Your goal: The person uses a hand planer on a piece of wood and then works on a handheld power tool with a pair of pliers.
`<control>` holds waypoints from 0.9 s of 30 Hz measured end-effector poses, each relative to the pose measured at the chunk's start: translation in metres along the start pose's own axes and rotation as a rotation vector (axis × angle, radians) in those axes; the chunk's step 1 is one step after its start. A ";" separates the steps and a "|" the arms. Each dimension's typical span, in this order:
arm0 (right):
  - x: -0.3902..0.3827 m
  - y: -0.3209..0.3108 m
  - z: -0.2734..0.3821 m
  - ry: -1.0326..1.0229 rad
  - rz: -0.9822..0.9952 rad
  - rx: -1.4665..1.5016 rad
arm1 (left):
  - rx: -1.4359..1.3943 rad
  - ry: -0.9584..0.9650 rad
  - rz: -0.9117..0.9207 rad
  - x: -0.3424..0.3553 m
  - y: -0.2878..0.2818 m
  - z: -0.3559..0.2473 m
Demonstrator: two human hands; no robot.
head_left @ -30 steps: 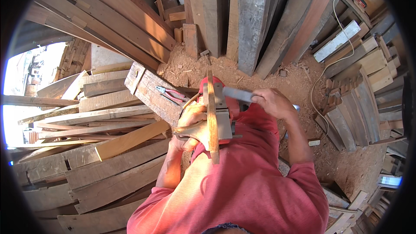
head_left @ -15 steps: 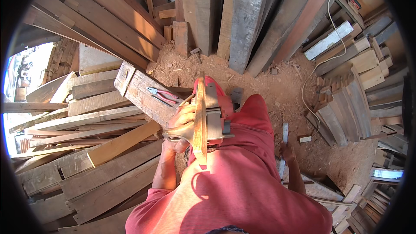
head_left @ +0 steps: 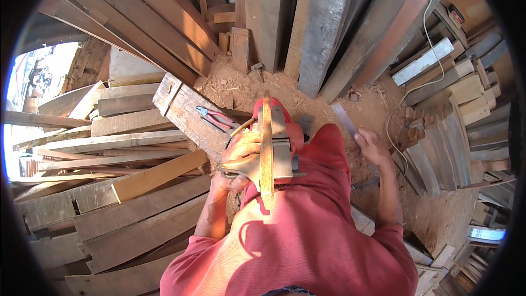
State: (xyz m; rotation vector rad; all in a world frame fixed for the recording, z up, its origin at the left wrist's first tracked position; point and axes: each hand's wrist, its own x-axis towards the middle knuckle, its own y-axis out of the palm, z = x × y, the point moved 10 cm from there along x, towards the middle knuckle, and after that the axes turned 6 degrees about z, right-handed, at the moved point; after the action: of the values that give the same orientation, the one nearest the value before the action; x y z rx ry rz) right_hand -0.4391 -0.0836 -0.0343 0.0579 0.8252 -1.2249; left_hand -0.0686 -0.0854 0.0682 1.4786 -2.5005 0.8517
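My left hand [head_left: 240, 151] is closed round a narrow upright wooden strip [head_left: 266, 156], with a pale wooden brace [head_left: 250, 167] against its left side. The strip stands along the flat metal plates [head_left: 282, 160] of a red power tool [head_left: 296, 136], which looks like an electric planer lying over my lap. The tool's underside is hidden. To the right, the fingers of my right hand [head_left: 372, 147] close on a long flat metal straightedge [head_left: 345, 120], its far end pointing forward and left; it may be a ruler. Its near part runs behind my hand.
Red-handled pliers [head_left: 213, 114] lie on a worn board [head_left: 186, 111] ahead to the left. Stacked planks [head_left: 137, 219] fill the left side. Tall boards [head_left: 326, 27] lean at the far side. A pale cable [head_left: 402, 101] crosses the sawdust-covered floor [head_left: 257, 82] at right, beside more timber.
My right hand has come forward and up from beside my hip, carrying the straightedge, which now tilts leftward. My left hand keeps its hold; the view has shifted slightly.
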 end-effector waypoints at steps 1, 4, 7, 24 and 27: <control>0.010 0.003 0.015 -0.084 0.024 -0.017 | -0.021 0.047 -0.003 0.003 -0.002 -0.005; 0.025 0.018 0.042 -0.245 0.091 0.032 | -0.037 0.073 0.029 0.003 -0.001 -0.005; 0.023 0.032 0.053 -0.242 0.140 0.152 | -0.045 0.064 0.004 -0.004 0.000 0.000; -0.010 0.046 0.132 -0.536 -0.220 -0.429 | -0.037 0.015 0.058 0.009 0.007 0.002; -0.004 0.057 0.130 -0.542 -0.174 -0.489 | -0.050 -0.006 0.068 0.009 0.008 0.002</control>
State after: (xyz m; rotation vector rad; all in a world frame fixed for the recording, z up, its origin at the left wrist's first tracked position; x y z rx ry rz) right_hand -0.3234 -0.1190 0.0393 -0.7262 0.6347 -1.0930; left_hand -0.0791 -0.0906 0.0662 1.3901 -2.5704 0.7896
